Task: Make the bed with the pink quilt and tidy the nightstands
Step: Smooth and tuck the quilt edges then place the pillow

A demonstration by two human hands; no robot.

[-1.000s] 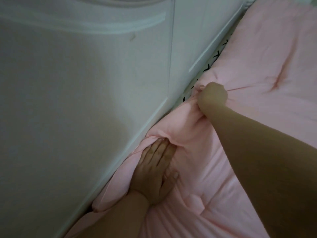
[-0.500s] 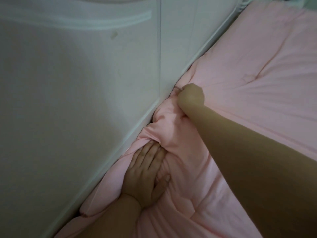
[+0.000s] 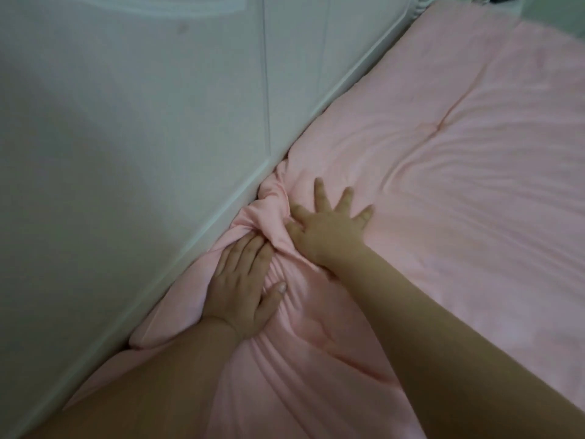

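A white panelled wall runs diagonally along the edge of the bed, and the pink quilt is spread over the mattress right up against it. Beside the wall a bunched ridge of quilt is gathered where the cloth meets the panel.

The left hand is laid flat on the quilt just below that ridge, fingers straight and together, pressing the cloth toward the wall. The right hand is spread wide on the quilt just on the far side of the ridge from the wall, fingers splayed and holding nothing. Half a second ago this hand was closed in a fist on a fold of quilt at the same spot; the fold has since been released and the palm set down on it. The patterned sheet seen along the wall a second ago is now covered.

By this judgement, pulling the edge across is finished here and smoothing is under way; the ridge is left to be flattened or tucked. No nightstand is in view.
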